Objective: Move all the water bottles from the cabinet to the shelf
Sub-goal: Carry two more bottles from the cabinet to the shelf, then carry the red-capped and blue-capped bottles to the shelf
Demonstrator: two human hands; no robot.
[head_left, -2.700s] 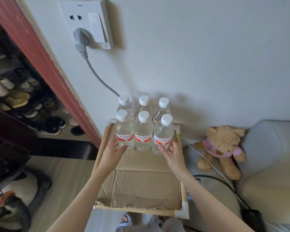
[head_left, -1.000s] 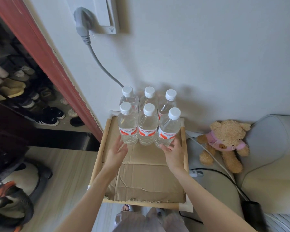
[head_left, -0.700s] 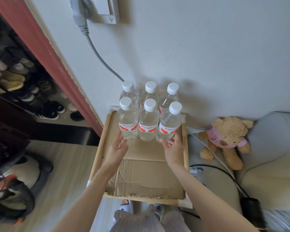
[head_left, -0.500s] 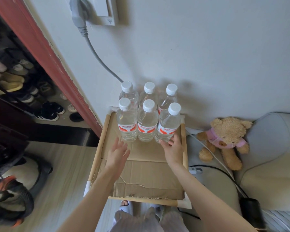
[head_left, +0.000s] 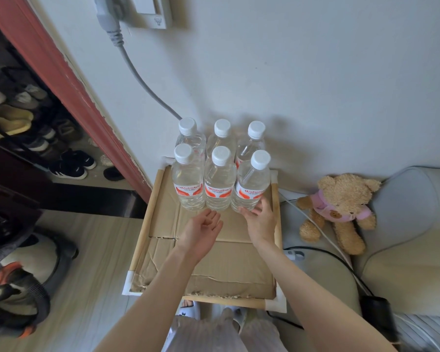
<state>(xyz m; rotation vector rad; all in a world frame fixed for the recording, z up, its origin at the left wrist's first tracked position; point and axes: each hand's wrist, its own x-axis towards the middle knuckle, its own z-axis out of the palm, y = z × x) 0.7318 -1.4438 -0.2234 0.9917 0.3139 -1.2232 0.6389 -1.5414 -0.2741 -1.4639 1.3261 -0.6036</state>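
Note:
Several clear water bottles (head_left: 220, 181) with white caps and red labels stand in two rows of three at the back of a cardboard-lined shelf top (head_left: 214, 260) with a wooden frame, against the wall. My right hand (head_left: 261, 219) touches the base of the front right bottle (head_left: 252, 184) with relaxed fingers. My left hand (head_left: 201, 229) hovers palm-up just in front of the front middle bottle, fingers loose, holding nothing.
A grey cable (head_left: 142, 82) runs from a wall socket (head_left: 137, 8) down behind the bottles. A teddy bear (head_left: 338, 209) leans against a grey cushion (head_left: 412, 204) on the right. A shoe rack (head_left: 36, 138) stands beyond a red door frame (head_left: 69, 80) on the left. Cables (head_left: 318, 252) lie right of the shelf.
My left hand has drawn back from the front left bottle, drifted right and turned palm-up. My right hand stays at the front right bottle. The bottles have not moved.

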